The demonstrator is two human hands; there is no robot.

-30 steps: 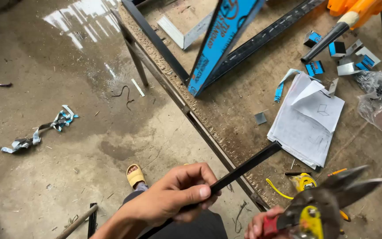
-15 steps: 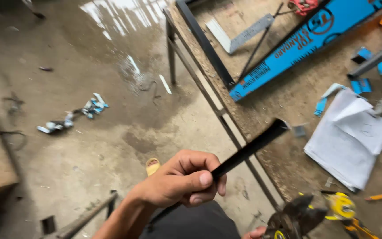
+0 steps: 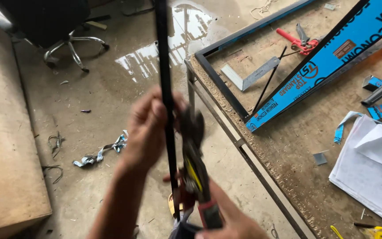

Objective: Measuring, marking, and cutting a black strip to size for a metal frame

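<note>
While you're gripping that long black strip (image 3: 163,66) in your left hand (image 3: 146,128), fingers clenched around its middle, you're bringing the snips (image 3: 194,155) in tight against it with your right hand (image 3: 231,223), which is wrapped around the red and yellow handles. The strip is hanging out over the wet concrete floor (image 3: 107,88), just beside the counter (image 3: 297,146) edge and not resting on anything.

I'd say the risk is a wandering cut: you're supporting the strip with one fist only, so it could twist or spring as the blades bite, and your left fingers are sitting right next to them. A freed offcut could also drop towards your feet. The motion blur is hiding whether the blades are actually on the strip.

The strip is running almost straight up and down the view, its long axis leaning only slightly, far end pointing away past the puddle (image 3: 155,53), near end dropping towards your legs.
</note>
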